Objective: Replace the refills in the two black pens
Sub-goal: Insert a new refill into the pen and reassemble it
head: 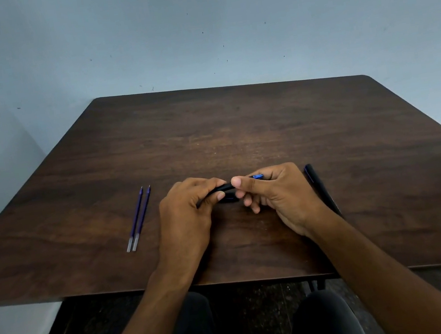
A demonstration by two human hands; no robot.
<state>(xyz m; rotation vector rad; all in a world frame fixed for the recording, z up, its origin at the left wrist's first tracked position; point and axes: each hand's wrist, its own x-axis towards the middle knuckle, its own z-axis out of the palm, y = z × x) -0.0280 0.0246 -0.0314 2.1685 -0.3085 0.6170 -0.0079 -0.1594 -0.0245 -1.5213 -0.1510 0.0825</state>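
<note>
Both hands (236, 201) gripping black pen (224, 187), possibly twisting, two refills (138, 219) left

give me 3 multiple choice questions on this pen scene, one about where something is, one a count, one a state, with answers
1. Where do the spare refills lie?
A. left of the hands
B. at the table's far edge
C. on the floor

2. How many loose refills lie side by side?
A. one
B. two
C. four

3. What state is the second black pen in?
A. held upright
B. lying on the table, untouched
C. standing in a cup

Answers:
1 A: the refills lie on the table left of the left hand.
2 B: two thin blue sticks lie parallel.
3 B: the second black pen lies flat beyond the right hand, while both hands grip the pen between them.
</note>
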